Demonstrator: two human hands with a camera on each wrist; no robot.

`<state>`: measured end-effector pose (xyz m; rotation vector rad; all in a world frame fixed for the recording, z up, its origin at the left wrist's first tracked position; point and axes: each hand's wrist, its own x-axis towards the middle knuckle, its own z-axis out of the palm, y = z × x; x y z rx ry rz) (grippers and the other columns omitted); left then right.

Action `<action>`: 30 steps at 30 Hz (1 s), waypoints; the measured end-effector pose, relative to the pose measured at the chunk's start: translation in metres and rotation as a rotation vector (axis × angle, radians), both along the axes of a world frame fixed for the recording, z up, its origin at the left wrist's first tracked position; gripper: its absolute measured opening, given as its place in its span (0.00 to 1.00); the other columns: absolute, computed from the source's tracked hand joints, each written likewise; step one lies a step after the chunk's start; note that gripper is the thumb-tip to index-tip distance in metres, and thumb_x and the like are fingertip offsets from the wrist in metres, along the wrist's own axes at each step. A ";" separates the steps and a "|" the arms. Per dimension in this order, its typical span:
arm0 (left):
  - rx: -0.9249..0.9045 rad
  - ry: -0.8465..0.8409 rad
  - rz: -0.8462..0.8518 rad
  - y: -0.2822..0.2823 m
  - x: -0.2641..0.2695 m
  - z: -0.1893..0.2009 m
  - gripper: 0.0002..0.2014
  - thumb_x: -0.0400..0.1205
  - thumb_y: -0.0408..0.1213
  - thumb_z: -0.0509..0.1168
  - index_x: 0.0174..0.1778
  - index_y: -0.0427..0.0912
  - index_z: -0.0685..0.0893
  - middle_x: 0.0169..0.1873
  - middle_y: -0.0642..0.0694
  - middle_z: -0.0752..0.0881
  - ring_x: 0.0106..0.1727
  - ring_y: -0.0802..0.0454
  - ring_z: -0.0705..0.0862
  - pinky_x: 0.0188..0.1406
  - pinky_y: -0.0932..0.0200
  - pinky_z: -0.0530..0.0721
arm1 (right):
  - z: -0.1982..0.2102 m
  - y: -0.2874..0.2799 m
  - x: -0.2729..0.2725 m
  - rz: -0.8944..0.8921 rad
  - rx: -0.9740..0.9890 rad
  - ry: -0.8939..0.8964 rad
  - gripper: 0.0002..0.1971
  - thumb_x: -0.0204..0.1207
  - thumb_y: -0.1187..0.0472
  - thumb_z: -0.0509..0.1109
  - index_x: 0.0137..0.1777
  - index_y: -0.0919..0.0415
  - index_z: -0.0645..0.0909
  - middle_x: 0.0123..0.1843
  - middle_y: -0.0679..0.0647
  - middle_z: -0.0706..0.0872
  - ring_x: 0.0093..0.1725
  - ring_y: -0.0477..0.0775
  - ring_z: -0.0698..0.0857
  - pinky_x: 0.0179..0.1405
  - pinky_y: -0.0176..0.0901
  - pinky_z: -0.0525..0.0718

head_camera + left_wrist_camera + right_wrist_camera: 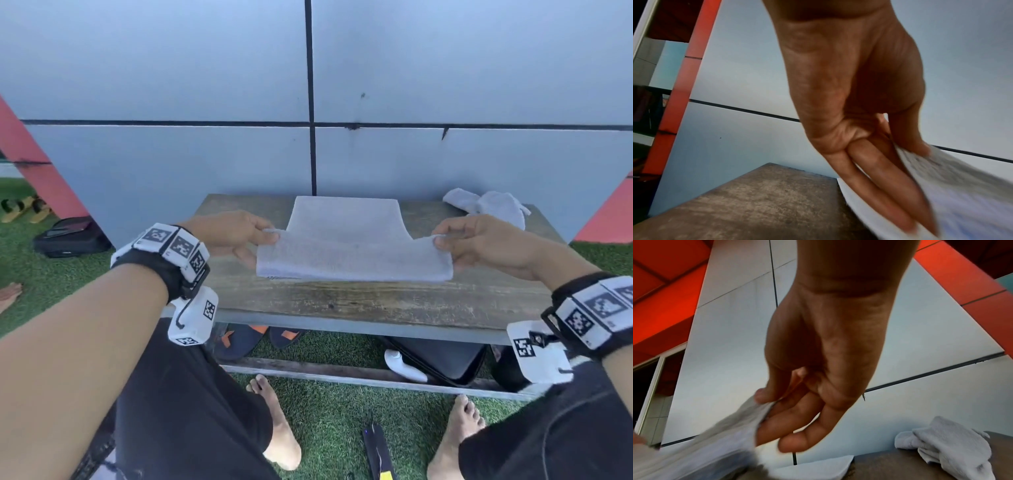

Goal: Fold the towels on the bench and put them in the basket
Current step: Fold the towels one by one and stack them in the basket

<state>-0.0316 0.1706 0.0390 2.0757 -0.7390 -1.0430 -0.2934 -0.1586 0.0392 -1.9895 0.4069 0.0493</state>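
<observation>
I pinch the towel's (346, 240) near corners, left hand (229, 233) and right hand (486, 245) one each, lifting that edge off the bench (376, 301) to fold it evenly over its far half lying flat.

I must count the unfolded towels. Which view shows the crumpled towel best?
The right wrist view: the crumpled towel lies close and sharp on the bench. The head view shows it small; the left wrist view misses it.
</observation>
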 end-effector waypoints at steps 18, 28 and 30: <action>-0.097 -0.037 0.286 -0.023 0.029 -0.046 0.10 0.87 0.39 0.66 0.61 0.41 0.87 0.55 0.41 0.92 0.52 0.36 0.92 0.59 0.39 0.89 | -0.048 -0.011 0.061 -0.275 0.056 -0.082 0.11 0.83 0.62 0.71 0.51 0.73 0.83 0.45 0.65 0.92 0.33 0.54 0.89 0.33 0.41 0.91; -0.070 -0.421 0.477 -0.091 0.111 -0.083 0.04 0.80 0.41 0.74 0.40 0.48 0.90 0.36 0.46 0.93 0.37 0.48 0.92 0.53 0.46 0.91 | -0.092 -0.070 0.176 -0.451 -0.333 -0.069 0.08 0.78 0.54 0.75 0.38 0.54 0.87 0.34 0.53 0.90 0.36 0.59 0.90 0.47 0.52 0.90; -0.035 -0.475 0.488 -0.102 0.124 -0.093 0.04 0.79 0.41 0.74 0.40 0.47 0.91 0.35 0.47 0.92 0.37 0.51 0.91 0.53 0.50 0.90 | -0.102 -0.079 0.193 -0.447 -0.412 -0.044 0.08 0.78 0.54 0.75 0.38 0.52 0.87 0.33 0.46 0.87 0.41 0.54 0.86 0.46 0.43 0.80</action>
